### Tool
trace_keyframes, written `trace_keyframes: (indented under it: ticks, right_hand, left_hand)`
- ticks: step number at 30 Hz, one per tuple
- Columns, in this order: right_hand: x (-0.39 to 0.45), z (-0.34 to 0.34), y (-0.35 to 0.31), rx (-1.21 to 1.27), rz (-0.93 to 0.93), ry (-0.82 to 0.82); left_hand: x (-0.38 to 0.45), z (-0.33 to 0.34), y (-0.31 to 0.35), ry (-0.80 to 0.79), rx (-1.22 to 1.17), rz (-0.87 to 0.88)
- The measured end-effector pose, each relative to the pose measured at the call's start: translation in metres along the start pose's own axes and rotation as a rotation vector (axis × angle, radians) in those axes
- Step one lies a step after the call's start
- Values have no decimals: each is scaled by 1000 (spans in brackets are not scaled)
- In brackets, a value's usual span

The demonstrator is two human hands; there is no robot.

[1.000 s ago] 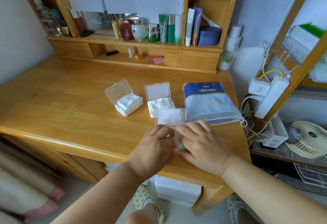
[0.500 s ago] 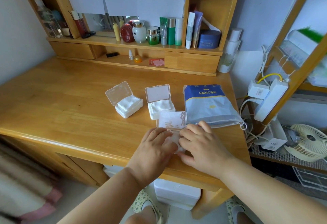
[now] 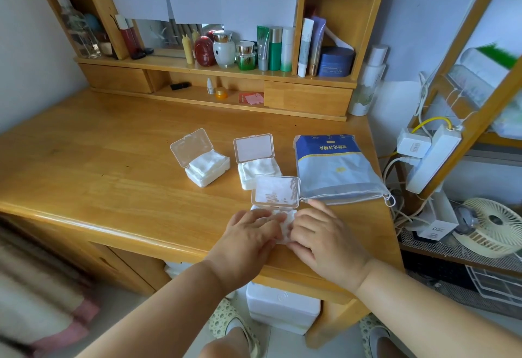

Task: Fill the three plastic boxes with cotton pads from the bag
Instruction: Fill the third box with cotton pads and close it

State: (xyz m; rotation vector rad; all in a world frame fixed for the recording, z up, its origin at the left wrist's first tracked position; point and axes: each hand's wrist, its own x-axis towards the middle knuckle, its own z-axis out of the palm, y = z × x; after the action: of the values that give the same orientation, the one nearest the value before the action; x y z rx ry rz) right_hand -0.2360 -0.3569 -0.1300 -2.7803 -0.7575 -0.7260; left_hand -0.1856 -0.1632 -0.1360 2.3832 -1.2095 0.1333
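Note:
Three clear plastic boxes stand open on the wooden desk (image 3: 93,176). The left box (image 3: 207,169) and the middle box (image 3: 258,172) hold stacks of white cotton pads. The third box (image 3: 275,192) sits nearest me with its lid upright, its base mostly hidden under my hands. My left hand (image 3: 248,237) and my right hand (image 3: 322,233) lie flat on the white cotton pads (image 3: 285,226) in that box, fingers straight and pressing down. The blue and grey bag (image 3: 336,168) lies flat to the right of the boxes.
A shelf unit (image 3: 214,75) with bottles and jars runs along the desk's back. A power strip (image 3: 429,157), cables and a small fan (image 3: 494,227) crowd the right side past the desk edge. A white box (image 3: 282,305) sits on the floor below.
Both hands have shifted slightly on the nearest box, flattening onto the pads. The boxes and the bag have stayed in place.

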Motion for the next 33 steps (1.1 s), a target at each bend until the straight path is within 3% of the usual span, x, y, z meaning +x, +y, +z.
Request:
trace_keyframes:
  ticks: [5, 12, 22, 33]
  right_hand:
    - [3, -1, 0, 153, 178, -33]
    - [15, -5, -8, -36, -27, -167]
    - [27, -8, -2, 99, 53, -368]
    - [24, -9, 4, 102, 63, -402]
  left_hand:
    - [-4, 2, -1, 97, -104, -37]
    - [-7, 3, -2, 158, -79, -37]
    - [-6, -3, -5, 135, 1, 40]
    - [-9, -9, 0, 106, 53, -10]
